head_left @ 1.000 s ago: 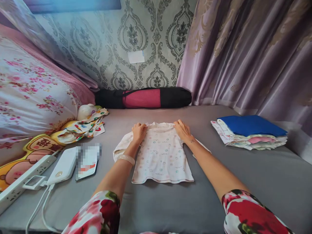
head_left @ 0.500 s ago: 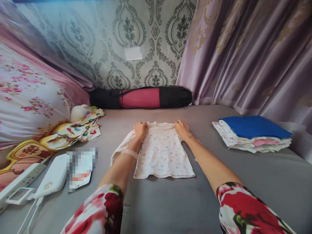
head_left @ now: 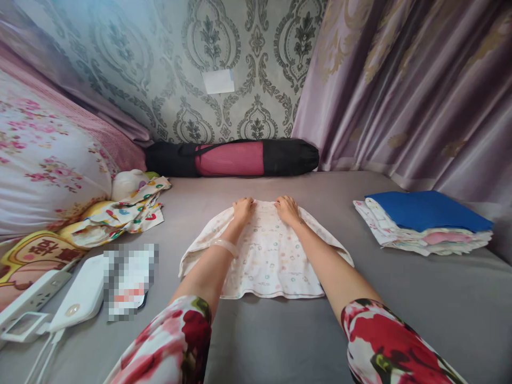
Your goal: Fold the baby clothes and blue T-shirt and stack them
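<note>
A small cream shirt (head_left: 267,261) with a fine coloured print lies flat on the grey bed sheet (head_left: 280,341), its sleeves spread to both sides. My left hand (head_left: 242,208) rests with curled fingers on the shirt's top edge, left of the neckline. My right hand (head_left: 286,208) presses on the same edge just right of the neckline. The two hands lie close together, knuckles up, and both grip the fabric at the collar. A pale bangle (head_left: 224,245) circles my left wrist.
A folded clothes stack (head_left: 424,224) topped with blue cloth sits at the right. A black and pink rolled bag (head_left: 232,158) lies along the wall. Left: floral pillow (head_left: 44,165), crumpled printed cloth (head_left: 128,210), white charger (head_left: 78,296), power strip (head_left: 26,304), phone (head_left: 130,280). Purple curtain (head_left: 408,85) hangs right.
Both hands slid inward along the shirt's top edge, from the shoulders toward the neckline. The right sleeve now lies spread out. The camera shifted slightly.
</note>
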The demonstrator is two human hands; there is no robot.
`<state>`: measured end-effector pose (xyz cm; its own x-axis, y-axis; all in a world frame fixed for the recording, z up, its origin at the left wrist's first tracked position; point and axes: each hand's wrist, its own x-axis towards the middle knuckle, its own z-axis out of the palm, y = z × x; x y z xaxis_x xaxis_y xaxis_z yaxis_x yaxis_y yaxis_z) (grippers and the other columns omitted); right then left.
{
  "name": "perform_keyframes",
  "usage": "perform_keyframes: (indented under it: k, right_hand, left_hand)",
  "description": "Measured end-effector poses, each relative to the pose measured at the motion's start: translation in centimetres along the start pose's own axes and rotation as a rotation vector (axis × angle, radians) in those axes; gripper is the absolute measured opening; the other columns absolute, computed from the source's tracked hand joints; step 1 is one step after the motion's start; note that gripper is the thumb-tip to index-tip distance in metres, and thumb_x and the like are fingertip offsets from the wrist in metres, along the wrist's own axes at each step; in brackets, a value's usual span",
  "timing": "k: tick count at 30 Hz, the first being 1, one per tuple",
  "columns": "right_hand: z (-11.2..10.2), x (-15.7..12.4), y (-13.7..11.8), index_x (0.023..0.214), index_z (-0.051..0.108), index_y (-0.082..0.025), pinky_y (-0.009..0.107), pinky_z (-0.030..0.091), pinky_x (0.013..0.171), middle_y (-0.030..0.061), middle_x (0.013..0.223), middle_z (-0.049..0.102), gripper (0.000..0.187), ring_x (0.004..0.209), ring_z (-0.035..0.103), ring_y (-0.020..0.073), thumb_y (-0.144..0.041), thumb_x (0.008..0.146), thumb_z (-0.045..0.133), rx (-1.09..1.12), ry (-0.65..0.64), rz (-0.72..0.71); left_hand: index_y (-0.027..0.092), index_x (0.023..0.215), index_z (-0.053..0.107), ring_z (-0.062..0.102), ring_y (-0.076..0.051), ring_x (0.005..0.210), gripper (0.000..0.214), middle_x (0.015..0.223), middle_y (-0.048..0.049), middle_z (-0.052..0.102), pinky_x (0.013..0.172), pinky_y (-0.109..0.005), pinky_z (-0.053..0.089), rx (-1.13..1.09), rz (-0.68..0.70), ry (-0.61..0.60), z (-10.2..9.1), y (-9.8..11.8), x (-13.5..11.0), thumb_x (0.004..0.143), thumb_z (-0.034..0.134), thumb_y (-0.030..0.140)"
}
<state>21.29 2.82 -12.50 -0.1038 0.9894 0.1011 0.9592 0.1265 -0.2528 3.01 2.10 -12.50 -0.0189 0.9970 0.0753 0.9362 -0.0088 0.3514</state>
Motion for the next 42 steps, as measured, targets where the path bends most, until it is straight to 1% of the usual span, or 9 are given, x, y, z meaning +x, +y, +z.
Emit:
perform_keyframes:
  k: [12,15,20,23,25,29,31,36,42]
  right_hand:
    - [1.7,-0.5,-0.6,0.121,0.059,-0.018,0.039,0.036,0.097,0.0151,0.127,0.055,0.034,0.118,0.045,0.0291,-0.033,0.101,0.035,-0.027,0.107,0.054]
    - [0.8,-0.2,-0.5,0.126,0.057,-0.015,0.040,0.035,0.101,0.0172,0.132,0.053,0.035,0.124,0.045,0.0300,-0.029,0.101,0.037,0.041,0.016,0.035]
    - [-2.7,0.1,2.4,0.132,0.056,-0.017,0.026,0.042,0.095,0.0115,0.131,0.061,0.039,0.116,0.057,0.0198,-0.030,0.095,0.050,0.144,-0.093,-0.050]
    - [-5.1,-1.3,6.0,0.122,0.063,-0.016,0.023,0.043,0.093,0.0093,0.126,0.065,0.034,0.112,0.060,0.0173,-0.023,0.095,0.043,0.188,-0.066,-0.051]
    - [-6.4,-3.1,8.6,0.099,0.071,-0.015,0.023,0.048,0.082,0.0055,0.101,0.073,0.029,0.093,0.066,0.0166,-0.021,0.091,0.044,0.267,-0.054,-0.023]
    - [-7.5,-8.1,13.0,0.081,0.068,-0.014,0.019,0.047,0.053,0.0047,0.074,0.071,0.022,0.057,0.061,0.0108,-0.026,0.088,0.051,0.513,-0.134,0.295]
    - [-7.7,-10.6,14.2,0.075,0.065,-0.016,0.019,0.047,0.049,0.0053,0.068,0.069,0.024,0.051,0.058,0.0098,-0.033,0.088,0.054,0.576,-0.116,0.342]
    - [-7.5,-14.4,14.4,0.071,0.066,-0.018,0.023,0.044,0.045,0.0016,0.055,0.065,0.035,0.045,0.053,0.0118,-0.050,0.083,0.059,0.497,-0.162,0.332]
    - [-5.1,-14.5,12.3,0.068,0.062,-0.020,0.023,0.043,0.052,0.0005,0.060,0.066,0.024,0.055,0.059,0.0142,-0.043,0.075,0.067,0.407,-0.105,0.298]
  left_hand:
    - [0.015,0.114,0.057,0.053,-0.031,0.117,0.035,0.120,-0.0184,0.061,0.095,-0.044,0.037,0.068,-0.100,0.131,1.6,0.8,-0.5,0.099,0.033,0.035]
    - [0.015,0.117,0.057,0.052,-0.031,0.121,0.036,0.125,-0.0182,0.060,0.097,-0.043,0.038,0.074,-0.115,0.043,0.9,0.8,-0.1,0.098,0.035,0.037]
    - [0.017,0.113,0.060,0.056,-0.032,0.121,0.037,0.126,-0.0181,0.062,0.097,-0.043,0.040,0.068,-0.115,-0.066,-2.4,-1.6,-0.1,0.091,0.050,0.045]
    - [0.018,0.116,0.059,0.061,-0.029,0.114,0.037,0.121,-0.0166,0.066,0.094,-0.039,0.043,0.032,-0.140,-0.044,-4.6,-4.9,-1.9,0.090,0.052,0.043]
    - [0.017,0.112,0.061,0.065,-0.026,0.105,0.034,0.114,-0.0149,0.069,0.086,-0.032,0.046,-0.016,-0.182,-0.046,-6.0,-7.6,-3.9,0.086,0.056,0.038]
    - [0.014,0.103,0.065,0.067,-0.022,0.090,0.031,0.102,-0.0125,0.072,0.078,-0.028,0.047,-0.051,-0.239,-0.059,-8.9,-12.2,-8.9,0.086,0.052,0.037]
    - [0.017,0.094,0.067,0.066,-0.023,0.085,0.034,0.093,-0.0096,0.073,0.075,-0.029,0.047,-0.109,-0.275,-0.050,-10.1,-13.7,-11.5,0.084,0.052,0.045]
    - [0.020,0.089,0.069,0.064,-0.021,0.079,0.048,0.084,-0.0044,0.072,0.067,-0.026,0.045,-0.267,-0.331,-0.157,-11.3,-14.2,-16.4,0.068,0.062,0.062]
    - [0.017,0.080,0.065,0.058,-0.019,0.071,0.039,0.071,-0.0009,0.063,0.057,-0.024,0.037,-0.167,-0.328,-0.178,-9.8,-12.8,-17.1,0.071,0.061,0.055]
